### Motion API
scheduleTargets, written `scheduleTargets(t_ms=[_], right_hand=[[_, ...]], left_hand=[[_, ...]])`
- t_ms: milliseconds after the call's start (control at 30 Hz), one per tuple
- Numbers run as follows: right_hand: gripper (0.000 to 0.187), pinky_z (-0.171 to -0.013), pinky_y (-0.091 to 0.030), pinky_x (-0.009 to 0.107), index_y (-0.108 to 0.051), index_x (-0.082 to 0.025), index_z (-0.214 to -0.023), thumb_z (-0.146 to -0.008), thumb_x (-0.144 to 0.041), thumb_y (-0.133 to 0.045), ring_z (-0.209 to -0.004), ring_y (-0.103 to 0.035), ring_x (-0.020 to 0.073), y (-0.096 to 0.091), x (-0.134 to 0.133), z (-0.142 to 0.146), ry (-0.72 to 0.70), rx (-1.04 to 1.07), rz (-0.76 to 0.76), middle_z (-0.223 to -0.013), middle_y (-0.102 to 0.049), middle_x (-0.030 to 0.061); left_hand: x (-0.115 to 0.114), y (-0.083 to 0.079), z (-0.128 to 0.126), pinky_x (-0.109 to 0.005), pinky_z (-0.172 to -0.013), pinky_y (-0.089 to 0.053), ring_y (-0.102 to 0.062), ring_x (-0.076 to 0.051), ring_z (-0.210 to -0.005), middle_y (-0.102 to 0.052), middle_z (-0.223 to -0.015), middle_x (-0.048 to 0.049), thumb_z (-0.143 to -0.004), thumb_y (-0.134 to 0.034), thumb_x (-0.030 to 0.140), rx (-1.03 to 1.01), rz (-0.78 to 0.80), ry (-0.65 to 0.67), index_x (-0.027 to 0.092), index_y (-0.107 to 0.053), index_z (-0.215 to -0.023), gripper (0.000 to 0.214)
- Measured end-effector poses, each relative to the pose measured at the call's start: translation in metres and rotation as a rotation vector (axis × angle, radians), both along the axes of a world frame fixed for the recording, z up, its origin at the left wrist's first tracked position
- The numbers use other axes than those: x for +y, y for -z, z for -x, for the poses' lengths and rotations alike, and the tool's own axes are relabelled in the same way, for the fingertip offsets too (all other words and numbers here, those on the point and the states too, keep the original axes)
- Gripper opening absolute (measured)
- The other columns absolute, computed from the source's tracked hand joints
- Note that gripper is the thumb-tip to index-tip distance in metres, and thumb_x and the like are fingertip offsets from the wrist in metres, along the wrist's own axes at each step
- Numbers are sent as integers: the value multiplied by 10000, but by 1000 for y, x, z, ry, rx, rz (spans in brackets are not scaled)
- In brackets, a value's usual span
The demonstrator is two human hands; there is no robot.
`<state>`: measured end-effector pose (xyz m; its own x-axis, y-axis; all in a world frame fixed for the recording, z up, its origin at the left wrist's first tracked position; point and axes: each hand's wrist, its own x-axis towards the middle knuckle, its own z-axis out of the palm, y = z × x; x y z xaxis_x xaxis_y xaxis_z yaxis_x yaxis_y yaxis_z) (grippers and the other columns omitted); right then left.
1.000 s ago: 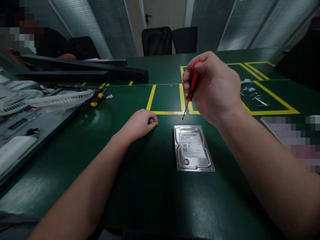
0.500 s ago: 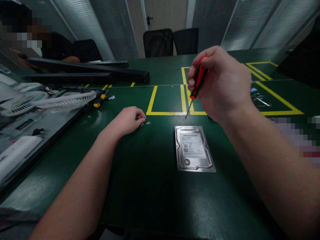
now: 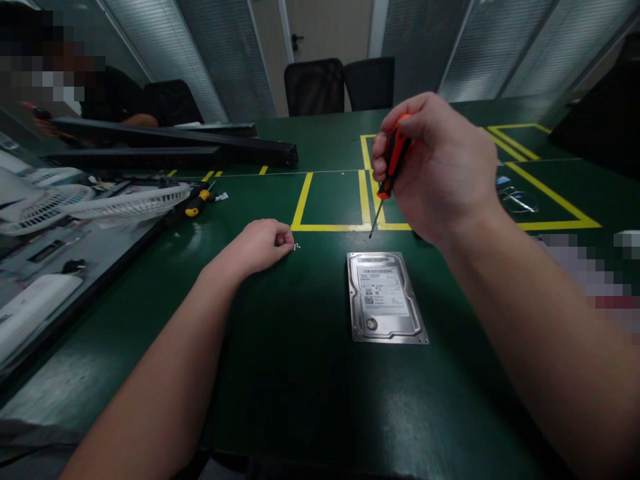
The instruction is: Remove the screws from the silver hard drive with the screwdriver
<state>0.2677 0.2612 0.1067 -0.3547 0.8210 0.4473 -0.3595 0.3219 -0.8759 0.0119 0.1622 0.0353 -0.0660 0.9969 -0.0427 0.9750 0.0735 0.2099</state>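
Observation:
A silver hard drive (image 3: 386, 297) lies label up on the green table (image 3: 300, 373). My right hand (image 3: 440, 167) hovers above and behind the drive, closed around an orange and black screwdriver (image 3: 391, 163) whose tip points down toward the table just beyond the drive. My left hand (image 3: 257, 247) rests on the table to the left of the drive, fingers curled and pinched together beside a few tiny screws (image 3: 296, 247). Whether a screw is between the fingertips is too small to tell.
Yellow tape lines (image 3: 330, 225) mark boxes behind the drive. White fan grilles (image 3: 127, 200) and a yellow-handled screwdriver (image 3: 196, 201) lie at the left, with long black bars (image 3: 170, 143) behind them. Another person sits at the far left. Small tools (image 3: 515, 199) lie at the right.
My left hand drew back to the left, uncovering small screws on the table, then moved back to them. My right hand with the screwdriver rose slightly and stayed above the drive.

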Motion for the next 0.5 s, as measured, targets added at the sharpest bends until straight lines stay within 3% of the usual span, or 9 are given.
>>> scheduleTargets(t_ms=[500], right_hand=[[135, -580, -443, 383, -595, -318, -691, -780, -345, -693, -714, -611, 227, -1, -1, 0, -23, 5, 5, -748, -659, -2]], left_hand=[[1, 3, -4, -330, -697, -447, -633, -207, -804, -716, -933, -54, -906, -643, 329, -44, -27, 10, 226, -753, -921, 151]])
